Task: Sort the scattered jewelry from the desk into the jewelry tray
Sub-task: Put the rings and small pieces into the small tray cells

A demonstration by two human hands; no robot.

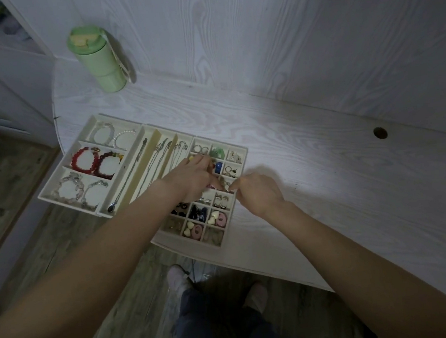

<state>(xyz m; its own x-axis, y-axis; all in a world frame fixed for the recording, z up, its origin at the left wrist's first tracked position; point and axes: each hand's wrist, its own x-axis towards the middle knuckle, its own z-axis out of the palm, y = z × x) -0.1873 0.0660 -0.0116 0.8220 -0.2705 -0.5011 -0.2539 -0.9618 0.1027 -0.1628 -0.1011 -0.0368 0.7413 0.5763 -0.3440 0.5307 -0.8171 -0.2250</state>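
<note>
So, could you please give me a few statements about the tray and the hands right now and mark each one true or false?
1. The green bottle stands upright on the desk. True.
2. The red bead bracelets lie loose on the desk. False: they sit in a compartment of the jewelry tray.
3. Both the left hand and right hand are over the tray's small compartments. True.
4. The necklaces lie in the small square compartments. False: they lie in long slots.
</note>
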